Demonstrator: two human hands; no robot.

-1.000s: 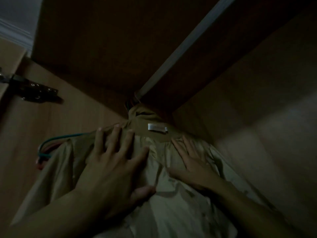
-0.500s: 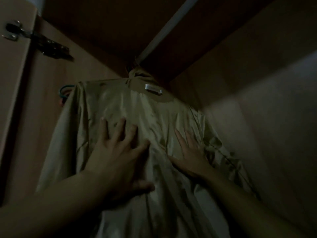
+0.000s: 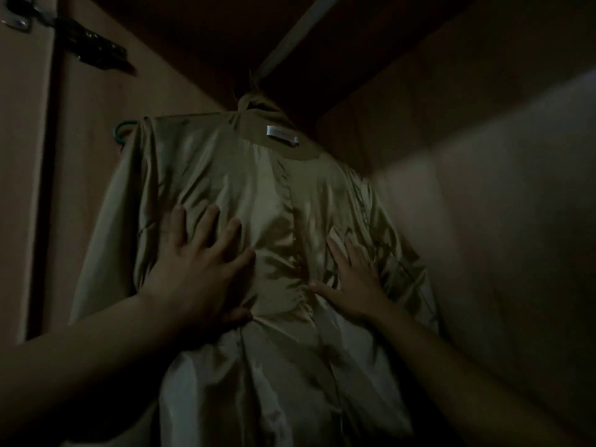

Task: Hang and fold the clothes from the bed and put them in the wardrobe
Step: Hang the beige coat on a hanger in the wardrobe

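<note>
Two hands — left hand, right hand — fingers spread flat on hanging garment, collar up.

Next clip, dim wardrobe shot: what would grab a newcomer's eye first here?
The shiny olive garment fills the middle of the view, hanging from the rail at the top of the wardrobe, with a white label at its collar. Both hands lie flat on it with fingers spread: the left hand left of centre, the right hand right of centre. A teal hanger peeks out at the garment's left shoulder.
</note>
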